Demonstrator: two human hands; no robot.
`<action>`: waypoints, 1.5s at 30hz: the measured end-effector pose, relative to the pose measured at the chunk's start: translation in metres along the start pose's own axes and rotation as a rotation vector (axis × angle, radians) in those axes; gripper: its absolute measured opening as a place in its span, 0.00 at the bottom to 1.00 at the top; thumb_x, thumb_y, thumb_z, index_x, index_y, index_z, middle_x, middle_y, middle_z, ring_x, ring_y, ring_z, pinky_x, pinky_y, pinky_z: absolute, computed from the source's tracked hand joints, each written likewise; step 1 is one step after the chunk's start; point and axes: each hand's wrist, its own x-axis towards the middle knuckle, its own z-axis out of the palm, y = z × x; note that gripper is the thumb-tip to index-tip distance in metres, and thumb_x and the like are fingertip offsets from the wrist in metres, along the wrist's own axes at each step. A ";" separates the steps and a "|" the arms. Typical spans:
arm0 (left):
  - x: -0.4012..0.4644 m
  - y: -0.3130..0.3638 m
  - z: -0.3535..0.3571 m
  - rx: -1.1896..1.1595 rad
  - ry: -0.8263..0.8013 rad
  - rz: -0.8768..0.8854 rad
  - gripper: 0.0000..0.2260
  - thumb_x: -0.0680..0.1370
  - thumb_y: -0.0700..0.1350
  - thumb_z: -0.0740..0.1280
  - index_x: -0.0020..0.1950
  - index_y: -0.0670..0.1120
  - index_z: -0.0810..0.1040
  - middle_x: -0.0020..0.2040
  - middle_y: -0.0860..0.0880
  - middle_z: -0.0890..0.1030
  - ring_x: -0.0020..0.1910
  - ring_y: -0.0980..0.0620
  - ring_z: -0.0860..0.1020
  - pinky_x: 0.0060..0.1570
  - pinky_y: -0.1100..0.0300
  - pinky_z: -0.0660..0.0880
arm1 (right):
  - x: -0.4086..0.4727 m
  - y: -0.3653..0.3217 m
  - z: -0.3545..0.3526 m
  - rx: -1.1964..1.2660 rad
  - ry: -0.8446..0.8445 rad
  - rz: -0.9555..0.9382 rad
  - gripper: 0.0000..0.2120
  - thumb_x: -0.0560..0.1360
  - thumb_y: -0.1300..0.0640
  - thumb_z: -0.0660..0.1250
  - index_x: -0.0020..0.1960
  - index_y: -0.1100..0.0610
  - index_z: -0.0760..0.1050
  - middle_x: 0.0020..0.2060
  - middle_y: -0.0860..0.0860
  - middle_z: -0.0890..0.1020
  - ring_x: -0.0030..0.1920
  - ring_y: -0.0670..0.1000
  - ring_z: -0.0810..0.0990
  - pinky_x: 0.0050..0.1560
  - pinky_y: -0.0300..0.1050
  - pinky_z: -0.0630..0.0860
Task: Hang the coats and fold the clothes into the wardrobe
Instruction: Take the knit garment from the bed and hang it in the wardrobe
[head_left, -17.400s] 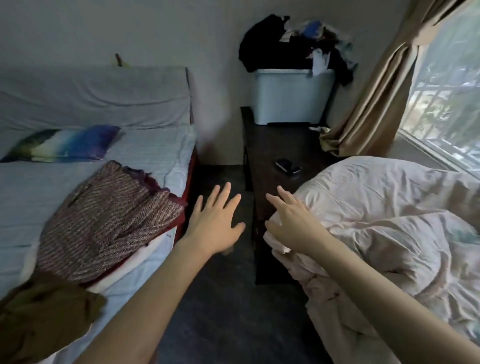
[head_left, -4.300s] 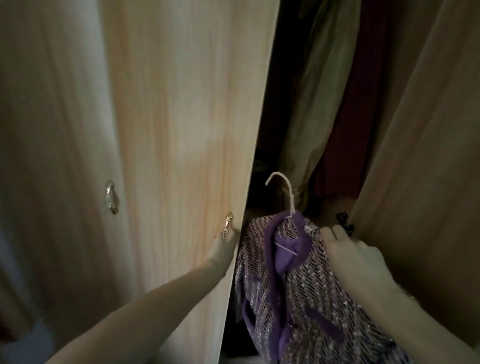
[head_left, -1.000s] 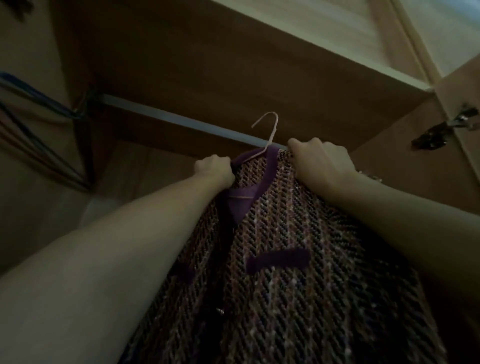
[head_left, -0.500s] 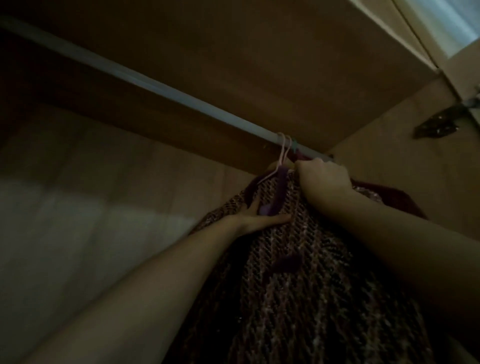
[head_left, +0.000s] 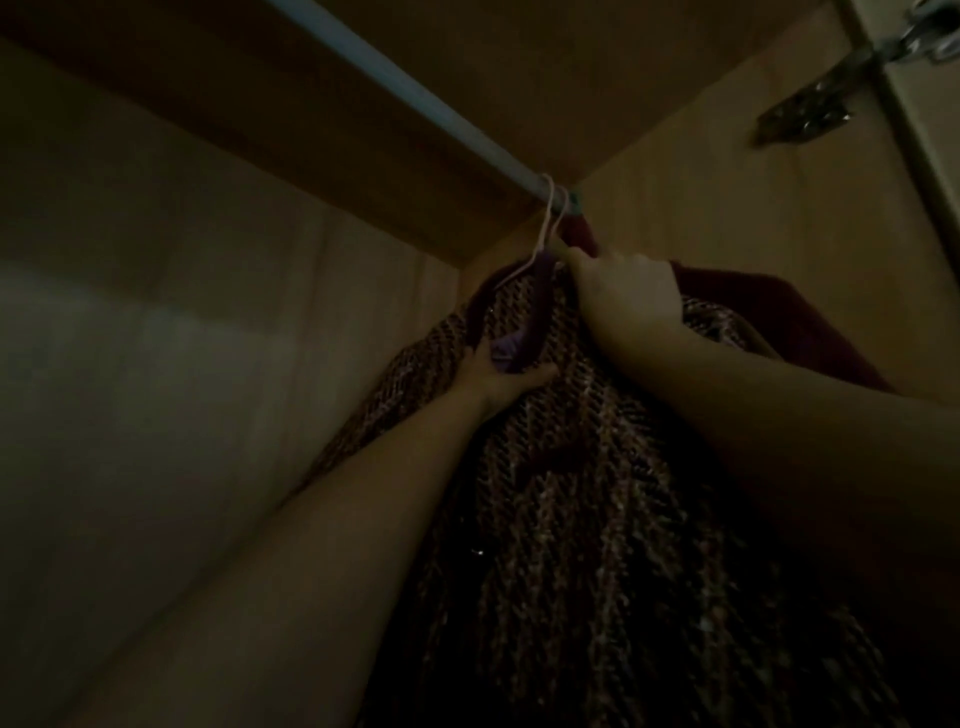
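Observation:
Inside the dark wardrobe a woven tweed coat (head_left: 587, 467) with purple trim hangs from a pale wire hanger (head_left: 545, 223). The hanger's hook sits over the grey rail (head_left: 415, 98) near its right end. My left hand (head_left: 501, 371) holds the purple collar at the coat's front. My right hand (head_left: 626, 296) grips the coat's shoulder just below the hook.
A dark red garment (head_left: 779, 317) hangs behind the coat against the right wall. A metal door hinge (head_left: 810, 114) is fixed at the upper right. The wardrobe's wooden top panel (head_left: 519, 62) is just above the rail and its back wall (head_left: 182, 364) fills the left.
The coat on its hanger has slid right along the rail toward the wardrobe's corner. Both hands stay on the coat, and my view has moved closer under the rail.

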 end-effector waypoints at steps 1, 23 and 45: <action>-0.005 -0.003 0.002 0.040 0.016 0.003 0.69 0.43 0.74 0.76 0.78 0.48 0.57 0.76 0.44 0.65 0.70 0.43 0.69 0.70 0.49 0.67 | -0.001 0.000 -0.002 0.005 -0.008 0.004 0.16 0.82 0.59 0.51 0.68 0.56 0.66 0.53 0.62 0.78 0.49 0.63 0.79 0.37 0.50 0.65; -0.427 0.022 0.016 1.166 -0.051 0.136 0.32 0.81 0.59 0.51 0.78 0.59 0.35 0.78 0.53 0.31 0.77 0.44 0.35 0.75 0.42 0.37 | -0.319 -0.020 -0.142 0.195 -0.573 -0.093 0.32 0.79 0.41 0.38 0.79 0.53 0.41 0.79 0.54 0.46 0.78 0.58 0.44 0.72 0.58 0.32; -0.649 0.156 0.120 1.010 -0.328 0.108 0.38 0.74 0.73 0.49 0.78 0.60 0.37 0.78 0.53 0.33 0.78 0.48 0.36 0.74 0.43 0.35 | -0.505 0.148 -0.440 0.253 -0.869 -0.031 0.32 0.78 0.43 0.56 0.78 0.53 0.55 0.78 0.54 0.56 0.77 0.57 0.54 0.74 0.62 0.50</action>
